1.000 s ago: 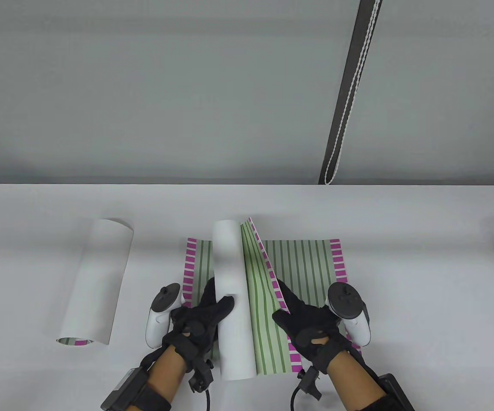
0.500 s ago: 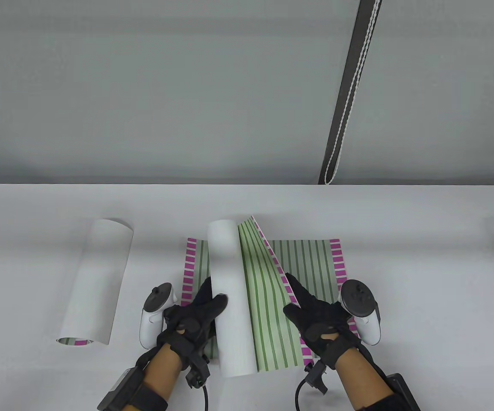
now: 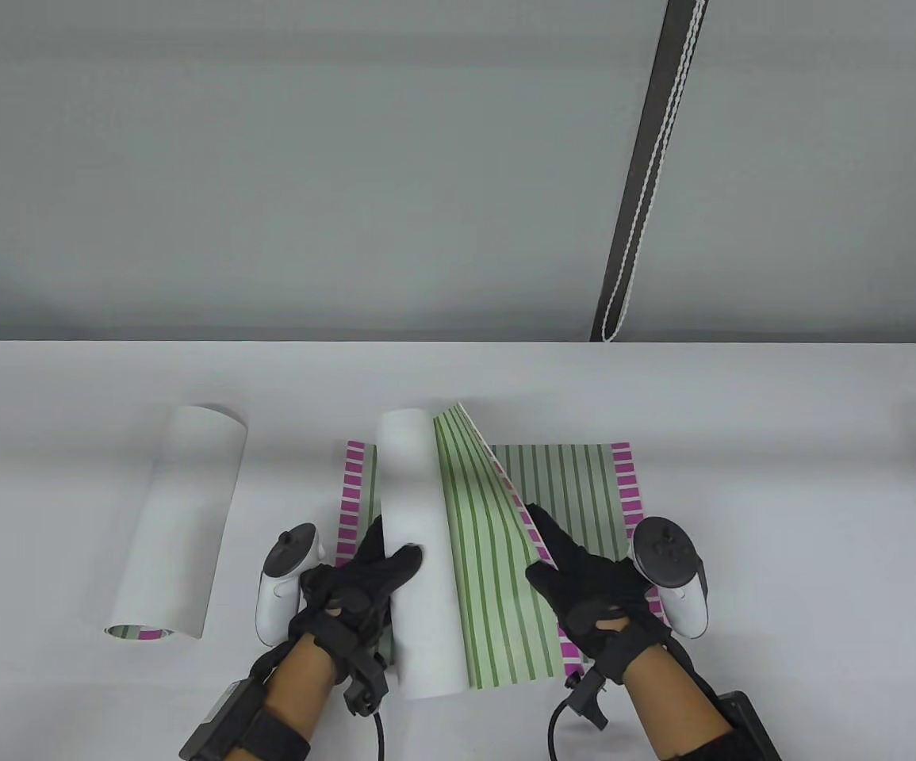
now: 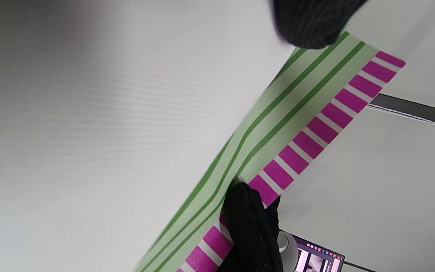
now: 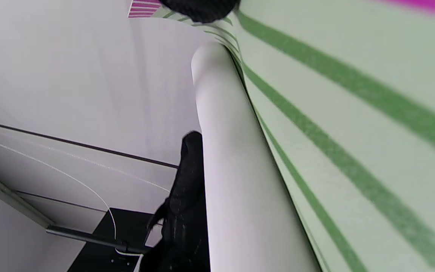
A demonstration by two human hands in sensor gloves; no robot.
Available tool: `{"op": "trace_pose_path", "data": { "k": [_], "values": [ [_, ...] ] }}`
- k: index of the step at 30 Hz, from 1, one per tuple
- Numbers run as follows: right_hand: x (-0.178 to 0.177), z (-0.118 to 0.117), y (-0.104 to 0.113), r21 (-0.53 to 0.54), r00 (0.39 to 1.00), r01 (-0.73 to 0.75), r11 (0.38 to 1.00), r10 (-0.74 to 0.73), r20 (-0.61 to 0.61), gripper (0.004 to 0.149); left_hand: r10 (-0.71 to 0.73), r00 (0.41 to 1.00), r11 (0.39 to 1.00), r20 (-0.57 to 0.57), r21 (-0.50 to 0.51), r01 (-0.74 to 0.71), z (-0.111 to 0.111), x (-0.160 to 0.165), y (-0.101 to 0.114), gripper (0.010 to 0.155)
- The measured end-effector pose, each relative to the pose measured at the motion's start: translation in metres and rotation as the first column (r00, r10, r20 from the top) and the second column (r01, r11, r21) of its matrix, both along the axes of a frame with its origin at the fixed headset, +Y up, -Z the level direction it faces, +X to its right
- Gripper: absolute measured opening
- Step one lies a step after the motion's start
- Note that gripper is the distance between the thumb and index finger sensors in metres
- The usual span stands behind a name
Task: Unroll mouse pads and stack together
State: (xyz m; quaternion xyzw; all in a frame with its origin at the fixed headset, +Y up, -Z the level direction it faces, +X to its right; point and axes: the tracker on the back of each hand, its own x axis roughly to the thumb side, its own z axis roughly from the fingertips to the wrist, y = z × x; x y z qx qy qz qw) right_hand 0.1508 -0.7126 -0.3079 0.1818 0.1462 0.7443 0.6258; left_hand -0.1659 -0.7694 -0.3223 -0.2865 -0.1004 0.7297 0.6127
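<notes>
A striped green mouse pad with magenta edge bars [image 3: 576, 483] lies flat at the table's middle. On it lies a second pad, partly unrolled: a white roll [image 3: 414, 539] and its open green striped face [image 3: 493, 587]. My left hand [image 3: 396, 547] grips the roll near its near end, thumb on top. My right hand [image 3: 541, 547] pinches the open pad's magenta edge and holds it lifted. The left wrist view shows the white roll [image 4: 108, 113] and the striped edge [image 4: 315, 124]. The right wrist view shows the roll [image 5: 232, 170] and the striped face [image 5: 353, 113].
A third pad, still rolled and white outside [image 3: 176, 523], lies at the left of the white table [image 3: 783, 476]. A dark strip with a white cord [image 3: 648, 174] hangs behind the table's far edge.
My left hand has pushed the roll to the left, baring more green striped face. My right hand moved a little right with the magenta edge, then stayed.
</notes>
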Motion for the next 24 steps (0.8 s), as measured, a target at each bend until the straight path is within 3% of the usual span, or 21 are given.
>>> {"op": "trace_pose_path", "data": {
  "k": [5,10,13,24],
  "values": [
    [0.002,0.0,0.002,-0.004,1.0,0.023,1.0,-0.023,-0.008,0.063,-0.002,1.0,1.0,-0.005,0.006,0.002,0.0,-0.003,-0.001,0.092],
    [-0.008,0.004,0.009,0.024,0.999,0.005,1.0,-0.004,-0.041,0.064,-0.018,0.998,1.0,0.06,-0.002,0.019,0.004,0.003,-0.002,0.109],
    [-0.01,0.006,0.011,0.032,0.999,0.002,0.999,0.0,-0.049,0.064,-0.054,0.998,0.999,0.017,0.001,0.054,0.004,0.003,-0.002,0.112],
    [0.008,-0.002,0.012,0.019,0.999,0.037,0.999,-0.037,-0.011,0.063,-0.025,0.998,1.0,-0.066,-0.002,0.024,-0.001,-0.013,-0.001,0.096]
  ]
}}
